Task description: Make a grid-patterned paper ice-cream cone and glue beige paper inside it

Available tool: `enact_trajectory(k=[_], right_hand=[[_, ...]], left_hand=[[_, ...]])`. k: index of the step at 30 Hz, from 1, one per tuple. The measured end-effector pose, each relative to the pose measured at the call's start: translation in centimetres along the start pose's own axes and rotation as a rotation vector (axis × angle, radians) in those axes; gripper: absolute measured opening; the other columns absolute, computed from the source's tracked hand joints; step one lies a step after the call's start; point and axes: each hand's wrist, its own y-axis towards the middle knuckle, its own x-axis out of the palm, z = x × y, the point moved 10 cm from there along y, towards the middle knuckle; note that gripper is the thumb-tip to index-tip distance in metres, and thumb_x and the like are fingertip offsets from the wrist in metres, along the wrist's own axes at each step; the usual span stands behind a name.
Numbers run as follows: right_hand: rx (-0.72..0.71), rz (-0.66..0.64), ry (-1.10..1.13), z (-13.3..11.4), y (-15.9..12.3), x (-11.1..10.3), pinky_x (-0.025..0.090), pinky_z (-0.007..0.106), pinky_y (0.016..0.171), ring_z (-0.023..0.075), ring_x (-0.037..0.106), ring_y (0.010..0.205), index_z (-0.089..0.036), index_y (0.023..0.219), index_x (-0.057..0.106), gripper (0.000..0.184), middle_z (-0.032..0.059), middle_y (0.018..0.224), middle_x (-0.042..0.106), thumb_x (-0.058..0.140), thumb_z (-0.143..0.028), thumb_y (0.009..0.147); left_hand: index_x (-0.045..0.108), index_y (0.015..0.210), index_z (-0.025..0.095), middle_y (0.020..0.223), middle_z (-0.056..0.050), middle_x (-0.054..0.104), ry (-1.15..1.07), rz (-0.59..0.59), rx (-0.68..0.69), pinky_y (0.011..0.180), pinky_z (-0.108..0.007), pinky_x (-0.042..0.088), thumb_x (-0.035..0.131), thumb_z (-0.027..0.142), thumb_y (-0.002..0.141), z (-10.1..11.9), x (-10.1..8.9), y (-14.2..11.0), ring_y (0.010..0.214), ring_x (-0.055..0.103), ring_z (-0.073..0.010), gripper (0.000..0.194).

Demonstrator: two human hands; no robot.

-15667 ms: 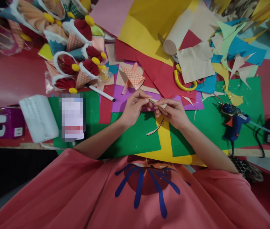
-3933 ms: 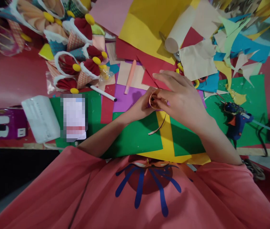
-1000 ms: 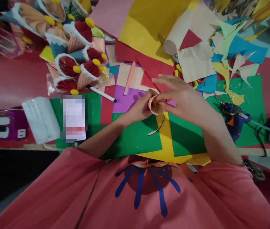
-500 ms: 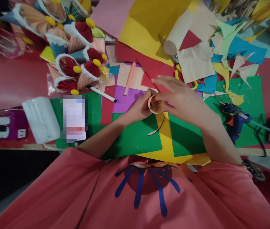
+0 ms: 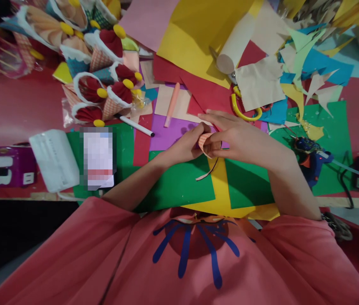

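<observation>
Both hands meet over the purple sheet (image 5: 169, 135) at the middle of the table. My left hand (image 5: 184, 146) and my right hand (image 5: 239, 137) together pinch a small rolled cone of orange checked paper (image 5: 207, 143), its mouth turned toward me. The right hand's outer fingers stretch out above the cone while thumb and forefinger press its side. A thin curled paper strip (image 5: 207, 170) lies just below the hands on the yellow sheet (image 5: 220, 186).
Finished paper cones with red and yellow tops (image 5: 103, 91) crowd the upper left. A white marker (image 5: 135, 125), a pink stick (image 5: 171, 104), yellow-handled scissors (image 5: 241, 111), a blue glue gun (image 5: 309, 156) and loose coloured scraps (image 5: 309, 67) surround the hands. A white box (image 5: 52, 159) sits at left.
The cone has turned in my fingers so its checked side shows, and the right hand has dropped slightly, uncovering the yellow scissor handle.
</observation>
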Motion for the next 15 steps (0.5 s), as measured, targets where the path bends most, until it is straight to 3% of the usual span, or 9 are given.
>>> enact_trajectory(k=[7,15], right_hand=[[-0.004,0.039,-0.045,-0.93,0.07,-0.35,0.043,0.053,0.11,0.0305,0.045,0.136,-0.019,0.089,0.074,0.018,0.0084,0.142,0.054,0.056,-0.021,0.089],[0.009,0.043,-0.125,-0.85,0.38,-0.01,0.043,0.049,0.112,0.0301,0.047,0.135,-0.017,0.089,0.074,0.022,0.0103,0.143,0.053,0.052,-0.018,0.091]], left_hand=[[0.042,0.108,0.02,0.096,-0.003,0.06,0.005,0.026,-0.012,0.066,-0.027,0.047,0.063,0.03,0.084,-0.17,-0.1,0.08,0.081,0.059,-0.0145,0.033],[0.042,0.102,0.021,0.09,-0.002,0.053,-0.005,0.04,0.035,0.064,-0.027,0.047,0.06,0.03,0.085,0.41,-0.43,0.2,0.078,0.053,-0.0136,0.027]])
